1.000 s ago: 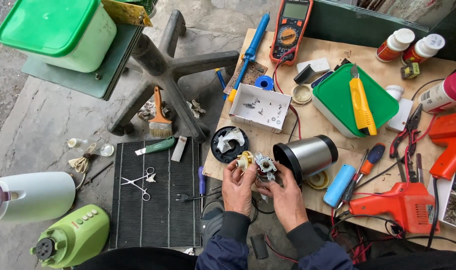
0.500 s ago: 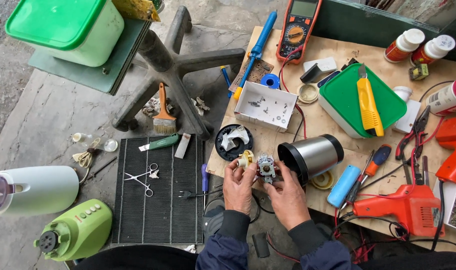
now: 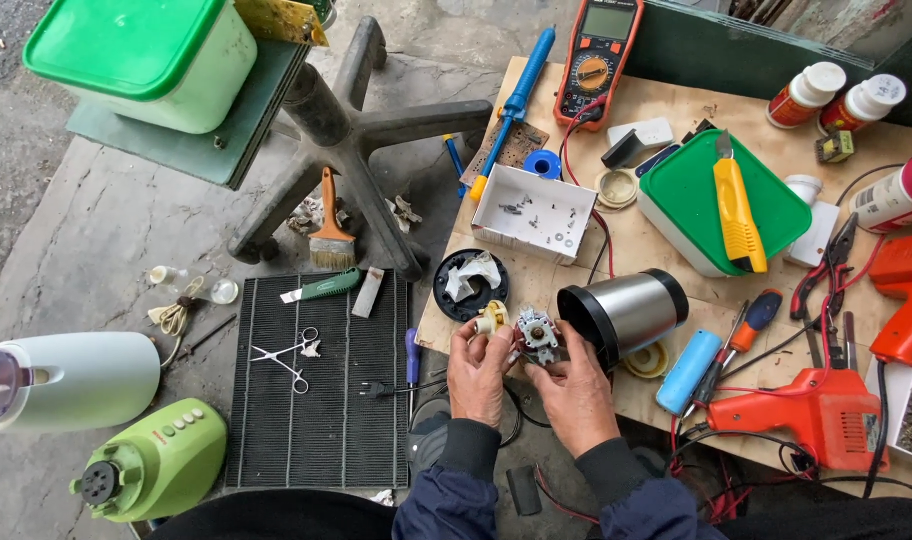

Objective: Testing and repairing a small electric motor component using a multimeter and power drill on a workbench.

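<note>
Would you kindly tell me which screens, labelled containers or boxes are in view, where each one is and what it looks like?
Multimeter: top of board, orange-black, grey screen.
Two bottles: top right, white caps, red-orange labels.
Third bottle: right edge, lying, white with pink cap.
White box: above the hands, open, square, holding screws.
Green-lidded tub: top left, pale body.

A small-appliance repair workshop is shown, set up roughly on a bare concrete floor (image 3: pixel 96 230). A plywood counter (image 3: pixel 666 110) is crowded with repair tools: a digital multimeter (image 3: pixel 598 60), a blue-handled soldering iron (image 3: pixel 516 100), an orange soldering gun (image 3: pixel 826 415), a yellow utility knife (image 3: pixel 736 210), screwdrivers and pliers. Loose screws are kept in a small white box (image 3: pixel 534 212). Dismantled appliances are seen around: a steel housing (image 3: pixel 626 312), a green blender base (image 3: pixel 156 470) and a white jug (image 3: pixel 76 380) on the floor.
</note>
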